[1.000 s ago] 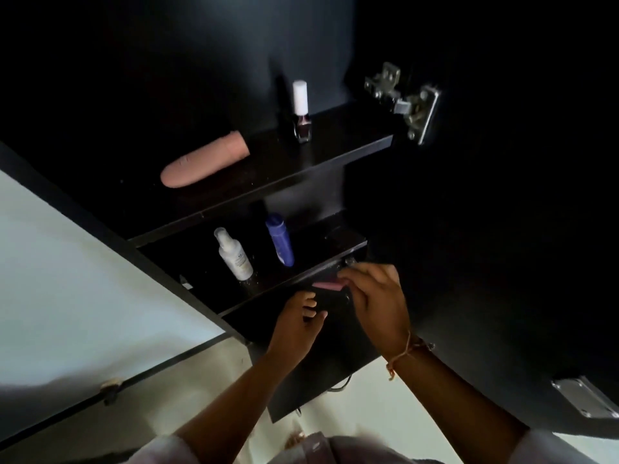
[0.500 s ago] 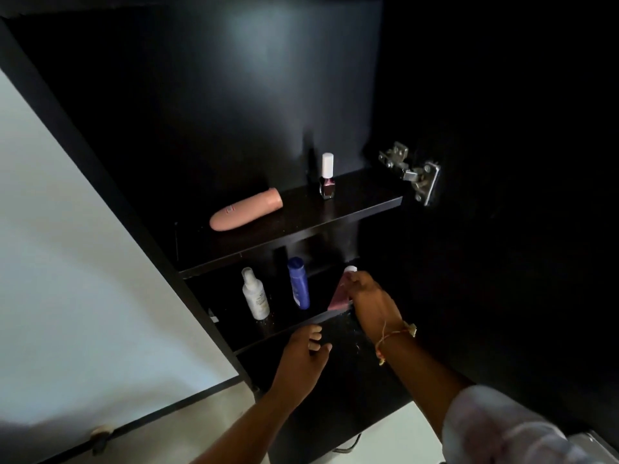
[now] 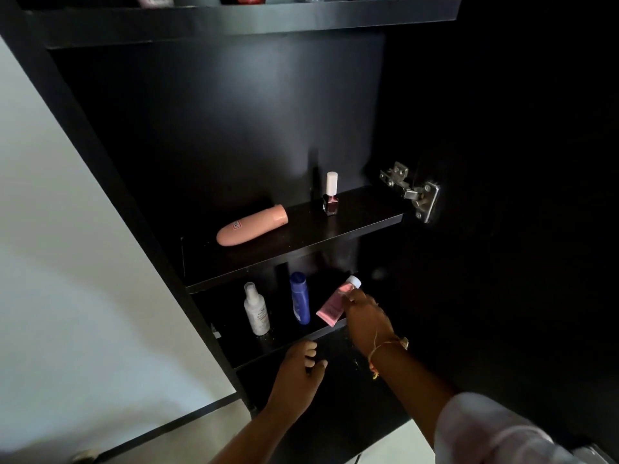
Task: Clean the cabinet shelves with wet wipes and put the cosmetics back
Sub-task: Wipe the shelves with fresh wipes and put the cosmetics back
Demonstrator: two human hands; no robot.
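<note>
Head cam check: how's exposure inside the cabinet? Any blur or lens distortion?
Head view: cabinet interior heavily underexposed, right side around the hinge nearly black, while the white wall at left is bright; faint sheen on the back panel; wide-angle bowing shows along the top shelf edge; pink tube in the right hand looks slightly soft, nail polish bottle and peach tube are fairly sharp.

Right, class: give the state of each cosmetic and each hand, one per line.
Peach tube: lying flat, middle shelf.
Nail polish: upright, capped.
Spray bottle: upright, lower shelf.
Blue bottle: upright, lower shelf.
Pink tube: tilted, cap up.
Right hand: grips pink tube.
Left hand: loosely curled, empty.
</note>
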